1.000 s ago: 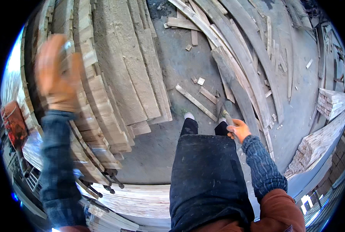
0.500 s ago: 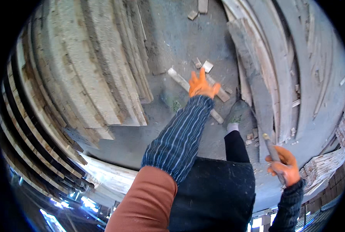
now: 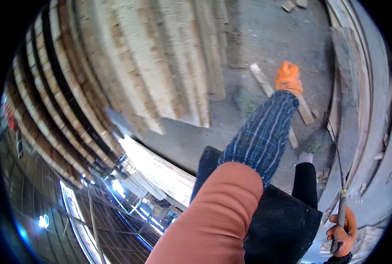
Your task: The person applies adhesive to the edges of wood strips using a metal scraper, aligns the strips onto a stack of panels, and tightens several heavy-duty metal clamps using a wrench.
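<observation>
My left hand [image 3: 288,80], in an orange glove, reaches down over the floor with its fingers curled closed. What lies inside them is hidden. Under and beside it is a long thin wood strip [image 3: 260,78], whose lower end shows past my sleeve. A shorter piece of wood [image 3: 306,114] lies just below the hand. At the lower right, my right hand [image 3: 348,229], gloved in orange too, is wrapped round the rough handle [image 3: 340,216] of a tool with a thin dark metal rod [image 3: 339,163]. The rod runs up past my foot.
Long stacked boards [image 3: 147,57] fill the left side. More boards [image 3: 352,97] lie along the right. My foot [image 3: 315,143] stands between, near small wood scraps. Pale planks [image 3: 160,169] lie at lower left; wood offcuts [image 3: 288,6] are at the top.
My view has swung, so the scene sits further right. The left hand's spread fingers have closed where small wood blocks lay. The right hand still grips the tool, its rod now showing.
</observation>
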The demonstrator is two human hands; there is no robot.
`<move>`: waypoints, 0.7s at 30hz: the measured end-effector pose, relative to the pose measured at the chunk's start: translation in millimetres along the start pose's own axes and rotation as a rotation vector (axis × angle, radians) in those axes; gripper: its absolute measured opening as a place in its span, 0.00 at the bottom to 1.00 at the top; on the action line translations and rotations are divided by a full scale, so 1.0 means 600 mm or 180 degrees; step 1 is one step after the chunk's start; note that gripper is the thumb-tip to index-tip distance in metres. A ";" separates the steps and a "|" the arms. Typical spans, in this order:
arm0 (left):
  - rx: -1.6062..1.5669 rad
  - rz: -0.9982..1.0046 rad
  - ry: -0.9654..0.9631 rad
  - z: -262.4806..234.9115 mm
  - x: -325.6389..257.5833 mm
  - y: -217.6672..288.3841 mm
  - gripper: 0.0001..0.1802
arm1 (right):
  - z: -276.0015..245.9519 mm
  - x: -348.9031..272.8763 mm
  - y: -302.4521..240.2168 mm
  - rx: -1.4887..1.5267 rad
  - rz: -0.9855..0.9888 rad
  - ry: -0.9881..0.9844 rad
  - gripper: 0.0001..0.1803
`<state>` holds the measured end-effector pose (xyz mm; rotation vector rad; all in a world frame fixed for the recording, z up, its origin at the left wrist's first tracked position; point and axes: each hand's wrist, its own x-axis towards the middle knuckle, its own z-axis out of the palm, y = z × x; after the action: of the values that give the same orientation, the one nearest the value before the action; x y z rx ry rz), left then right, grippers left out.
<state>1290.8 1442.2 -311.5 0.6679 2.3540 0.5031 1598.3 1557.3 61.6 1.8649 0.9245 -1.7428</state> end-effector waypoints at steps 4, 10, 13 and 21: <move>-0.0113 -0.0139 -0.0654 0.031 -0.016 0.010 0.25 | -0.022 -0.020 0.007 -0.0074 0.0121 0.0119 0.37; -0.0569 -0.0486 0.0553 -0.008 -0.059 -0.043 0.40 | 0.033 0.024 -0.010 0.0097 0.0190 -0.0115 0.39; -0.0385 -0.0517 0.0274 0.002 -0.067 -0.052 0.46 | 0.033 0.033 0.001 0.0220 0.0234 -0.0246 0.40; 0.1010 0.0154 0.0586 0.027 0.007 -0.009 0.28 | 0.021 0.024 -0.014 0.0343 0.0372 -0.0248 0.40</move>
<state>1296.9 1443.3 -327.7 0.8547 2.6264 0.2189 1583.4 1556.5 47.0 1.8632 0.6907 -1.8117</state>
